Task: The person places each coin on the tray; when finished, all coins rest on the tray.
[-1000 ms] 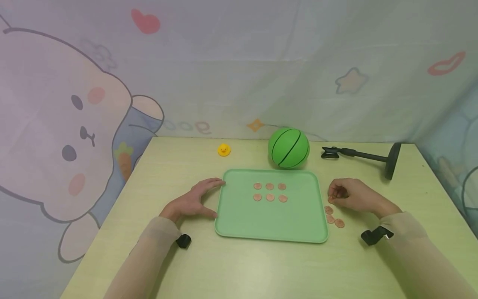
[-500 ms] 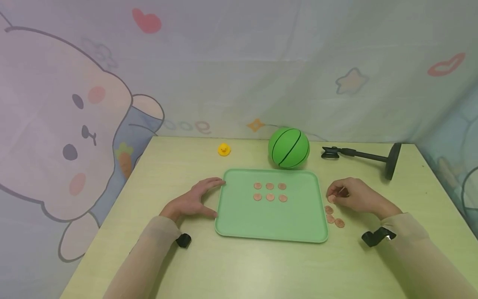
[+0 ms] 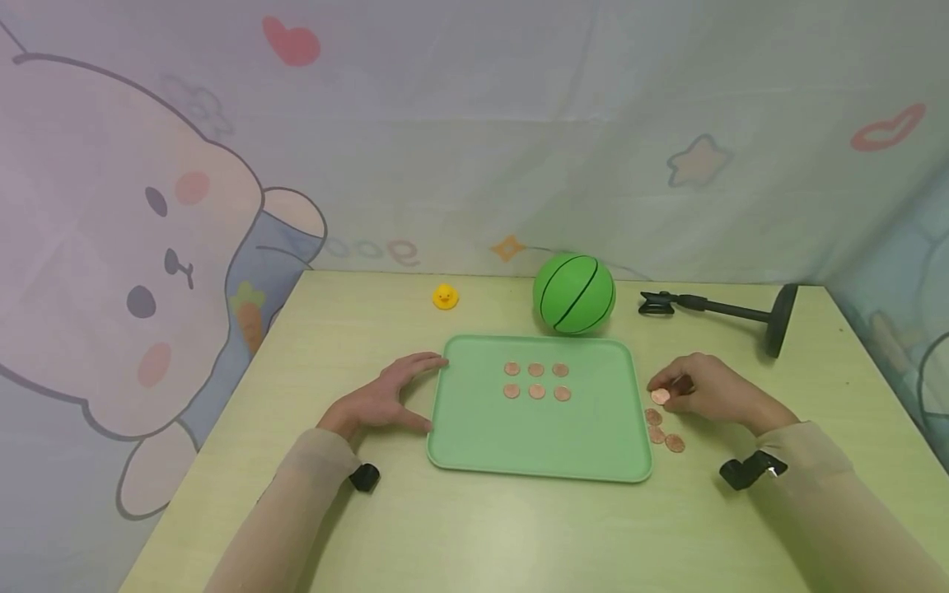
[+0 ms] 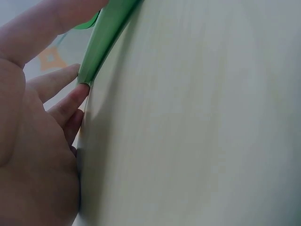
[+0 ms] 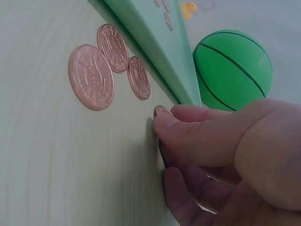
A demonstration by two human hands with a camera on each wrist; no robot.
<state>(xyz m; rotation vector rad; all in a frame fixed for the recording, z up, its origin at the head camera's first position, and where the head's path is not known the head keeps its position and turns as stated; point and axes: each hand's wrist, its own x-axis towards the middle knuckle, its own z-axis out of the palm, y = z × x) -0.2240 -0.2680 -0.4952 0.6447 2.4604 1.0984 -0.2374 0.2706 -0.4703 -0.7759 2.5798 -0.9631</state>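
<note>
A light green tray (image 3: pixel 474 441) lies on the table, bearing two rows of copper coins (image 3: pixel 536 391). At its left edge rests my left hand (image 3: pixel 381 397), thumb and fingers spread and fairly straight; in the left wrist view the fingertips touch the rim. Just right of the tray my right hand (image 3: pixel 708 389) pinches a copper coin (image 3: pixel 660 397) between thumb and index finger. The right wrist view shows this coin (image 5: pixel 163 109) low over the table, partly hidden by the thumb. Three loose coins (image 5: pixel 91 76) lie flat nearby, between the right hand and the tray's edge.
A green ball (image 3: pixel 574 293) stands behind the tray's back edge. Further left is a small yellow rubber duck (image 3: pixel 445 297). A black stand (image 3: pixel 734 310) lies on its side at the back right. A printed curtain (image 3: pixel 474 148) hangs behind the table (image 3: pixel 474 535).
The coin in my right hand has tilted, so more of its face shows. The fingers have shifted slightly; my left hand, the tray and the other coins stay in place.
</note>
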